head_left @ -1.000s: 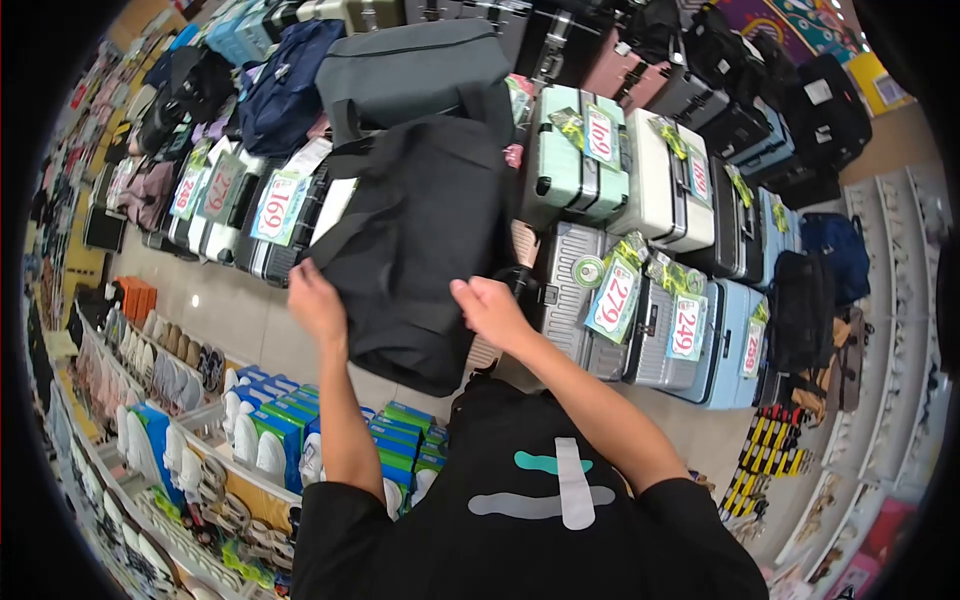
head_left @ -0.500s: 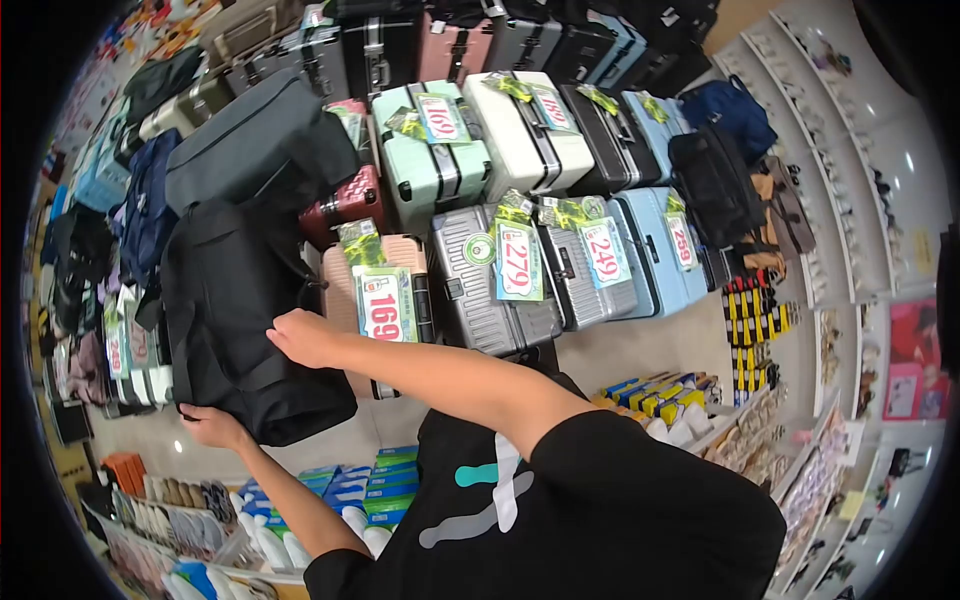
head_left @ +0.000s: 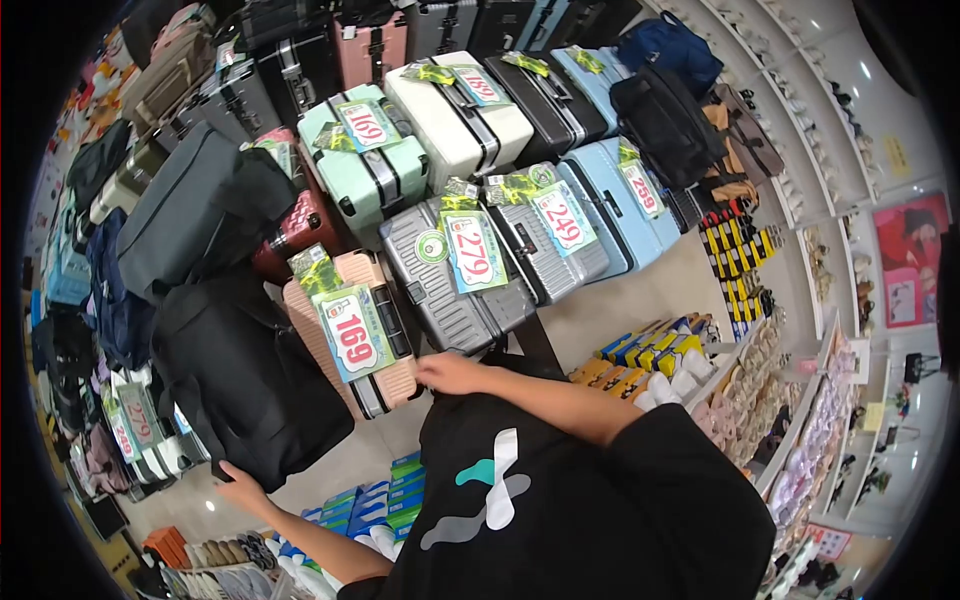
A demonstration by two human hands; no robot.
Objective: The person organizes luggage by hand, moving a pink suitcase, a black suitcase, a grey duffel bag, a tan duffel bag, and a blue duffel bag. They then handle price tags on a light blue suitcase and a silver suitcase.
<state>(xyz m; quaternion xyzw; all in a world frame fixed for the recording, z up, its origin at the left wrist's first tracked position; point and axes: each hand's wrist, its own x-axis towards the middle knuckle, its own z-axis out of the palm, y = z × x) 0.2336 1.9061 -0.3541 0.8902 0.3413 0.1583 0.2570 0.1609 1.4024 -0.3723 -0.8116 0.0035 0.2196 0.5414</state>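
Observation:
My left hand [head_left: 243, 490] is at the lower corner of a large black bag [head_left: 240, 380], its fingers against the edge; how firmly they grip is hard to see. My right hand [head_left: 452, 374] is beside the lower right corner of a pink suitcase [head_left: 335, 340], fingers bent at its edge, with the fingertips partly hidden. The pink suitcase carries a tag [head_left: 352, 332] reading 169. To its right stands a grey suitcase [head_left: 450, 290] with a 279 tag. A dark grey bag [head_left: 190, 215] lies behind the black one.
More suitcases stand behind, among them a mint one [head_left: 350, 185] and a white one [head_left: 440, 125]. Blue suitcases [head_left: 625, 230] are to the right. Boxed shoes [head_left: 650, 355] sit at the lower right, with slippers on racks [head_left: 375, 510] below. Wall shelves [head_left: 790, 120] line the right side.
My right hand has left the black bag and moved right to the pink suitcase's corner. My left hand remains at the black bag's lower edge. The view has shifted and tilted.

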